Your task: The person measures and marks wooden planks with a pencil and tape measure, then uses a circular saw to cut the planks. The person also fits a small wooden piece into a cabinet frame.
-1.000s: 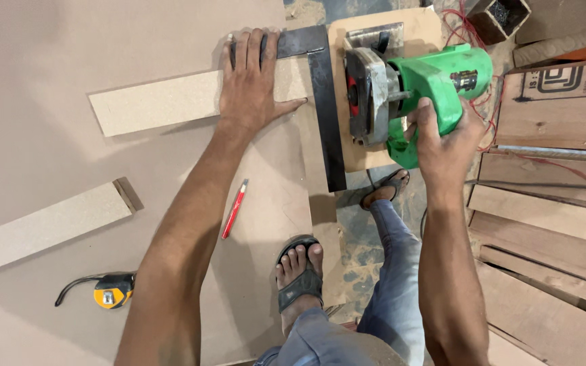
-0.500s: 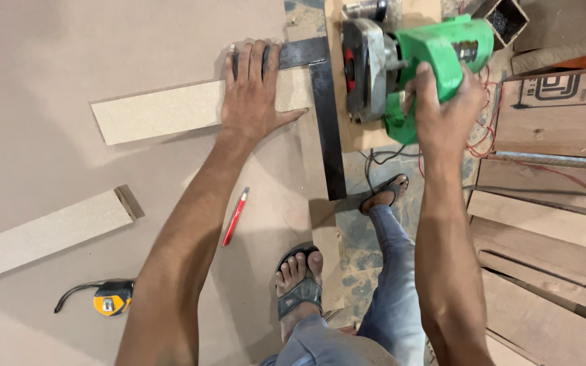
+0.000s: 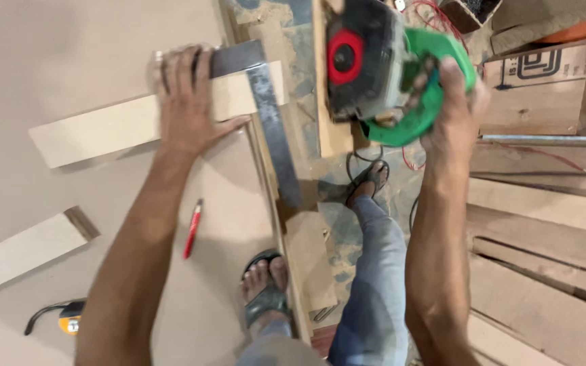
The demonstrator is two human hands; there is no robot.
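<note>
My left hand point(image 3: 188, 102) presses flat on a pale wooden strip point(image 3: 103, 129) and on the short arm of a steel square point(image 3: 269, 115) that lies across it. The square's long arm runs along the edge of the large brown board point(image 3: 55, 61). My right hand point(image 3: 452, 102) grips the handle of a green circular saw point(image 3: 391, 74), which is lifted and tilted, its black guard and red hub facing me. The saw hangs above a narrow offcut point(image 3: 327, 129) beside the board's edge.
A red pencil point(image 3: 192, 228) lies on the board near my left forearm. A second wooden strip point(image 3: 22, 251) and a yellow tape measure point(image 3: 69, 318) lie at the lower left. Stacked planks point(image 3: 544, 224) and a cardboard box point(image 3: 530, 68) fill the right. My sandalled feet point(image 3: 266, 288) stand below.
My right hand has lifted the saw up off the offcut and tipped it so its side faces me. My left hand has stayed on the strip and square.
</note>
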